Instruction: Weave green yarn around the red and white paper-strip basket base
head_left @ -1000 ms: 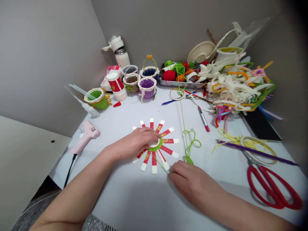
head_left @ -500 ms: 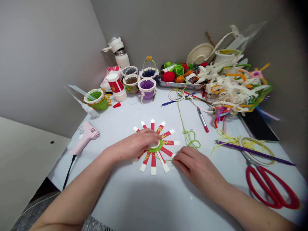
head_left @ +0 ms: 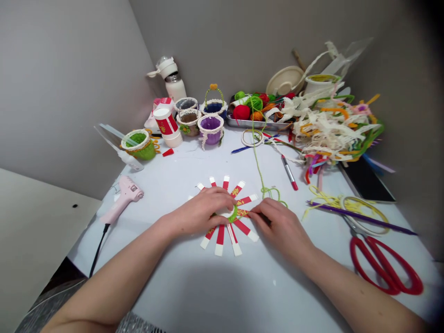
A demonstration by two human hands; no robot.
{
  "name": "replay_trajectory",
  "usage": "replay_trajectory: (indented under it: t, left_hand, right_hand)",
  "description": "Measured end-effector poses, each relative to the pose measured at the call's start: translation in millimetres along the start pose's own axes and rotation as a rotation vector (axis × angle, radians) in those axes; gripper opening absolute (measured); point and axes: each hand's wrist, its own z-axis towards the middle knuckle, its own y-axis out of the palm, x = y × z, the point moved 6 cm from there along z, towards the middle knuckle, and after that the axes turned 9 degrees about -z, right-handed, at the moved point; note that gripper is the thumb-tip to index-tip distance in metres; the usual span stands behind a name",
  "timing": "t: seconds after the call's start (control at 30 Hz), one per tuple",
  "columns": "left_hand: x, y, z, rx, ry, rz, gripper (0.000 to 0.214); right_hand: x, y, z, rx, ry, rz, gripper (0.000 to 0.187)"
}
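1. Grey painted walls [head_left: 62,83] rise on the left, and further grey walls [head_left: 236,37] stand behind, meeting in a corner.
2. A white tabletop [head_left: 277,296] fills the corner.
3. A lower white surface [head_left: 38,245] with one small dark hole sits at left.
4. Mottled grey [head_left: 45,300] shows at lower left, perhaps flooring; the view is poor.
5. Soft, even light falls across the walls.

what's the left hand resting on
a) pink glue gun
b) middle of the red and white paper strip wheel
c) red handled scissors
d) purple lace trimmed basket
b, the left hand lies palm down over the middle of the red and white paper strip wheel, with the green yarn ring showing at its fingertips.
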Motion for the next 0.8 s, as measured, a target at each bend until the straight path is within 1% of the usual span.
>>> replay_trajectory:
  t: [0.07,0.2,0.27,0.33,0.43,0.5,0.57,0.7,0.8]
  left_hand:
    - [-2.3,2.1,-0.7,0.028,-0.009,0.024,0.014]
    - [-6.3,-0.7,-5.5,0.124,-0.043,0.078,0.026]
    - [-7.8,-1.8,-6.8,0.116,-0.062,0.084,0.028]
    - [-7.8,-3.8,-6.8,0.095,-0.066,0.084,0.026]
    - [-4.0,-9.5,-6.0,0.067,-0.028,0.075,0.023]
    - [-1.4,-12.8,-6.3,0.035,-0.004,0.073,0.025]
    - [-1.1,-15.1,-7.4,0.004,-0.008,0.077,0.025]
    - [-3.9,-16.6,-9.8,-0.020,-0.020,0.083,0.029]
    - [-7.0,-16.0,-10.1,-0.018,-0.030,0.087,0.033]
  right_hand:
    - [0.2,-1.0,0.3,0.012,-0.003,0.007,0.018]
    - [1.9,-1.6,0.9,-0.001,0.003,-0.006,0.019]
    - [2.8,-1.9,0.9,-0.014,-0.001,-0.004,0.019]
    - [2.8,-2.9,0.4,-0.021,-0.024,0.010,0.019]
    - [-1.2,-6.7,-1.3,-0.008,-0.106,0.026,0.022]
    - [-7.0,-9.8,-3.7,0.001,-0.183,0.026,0.026]
    - [-14.7,-12.6,-7.3,-0.004,-0.255,0.025,0.028]
    - [-33.3,-14.4,-18.5,-0.061,-0.377,-0.010,0.027]
    - [-45.9,-11.2,-29.6,-0.121,-0.456,-0.072,0.028]
